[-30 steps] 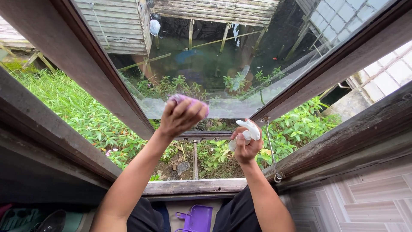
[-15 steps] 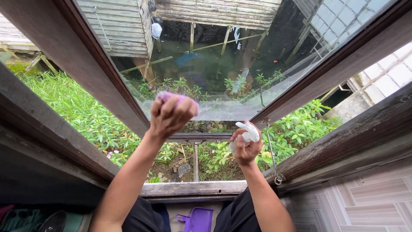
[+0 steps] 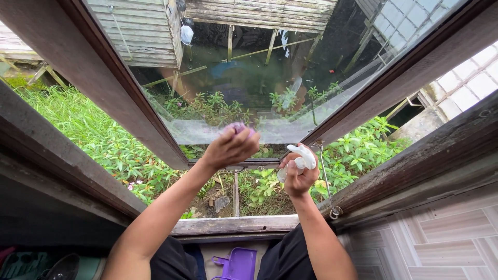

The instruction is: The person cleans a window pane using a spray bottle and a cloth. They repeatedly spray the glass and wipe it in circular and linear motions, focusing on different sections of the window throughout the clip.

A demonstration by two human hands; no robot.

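Purple crumpled cloth (image 3: 238, 128) shows just above the knuckles of the left hand (image 3: 231, 149), which is clenched around it and presses it against the lower edge of the glass pane (image 3: 249, 72) near the middle of the frame. The right hand (image 3: 296, 179) sits just to the right and slightly lower, gripping a white plastic spray bottle (image 3: 301, 157) by its neck, the trigger head pointing up and to the right, the bottle's long axis running roughly upright toward the glass. The two hands are near each other but apart; the left is the one on the pane, and the cloth lies directly between its fingers and the glass.

Around them stands the dark weathered wooden window frame (image 3: 109, 98), swung outward, its bottom rail just under the cloth. A thin metal stay hook (image 3: 328, 181) hangs just right of the right hand. Below the forearms runs the wooden sill (image 3: 233, 225), and at the bottom centre lies a purple plastic dustpan (image 3: 238, 263). Green leafy plants (image 3: 104, 140) fill the ground outside.
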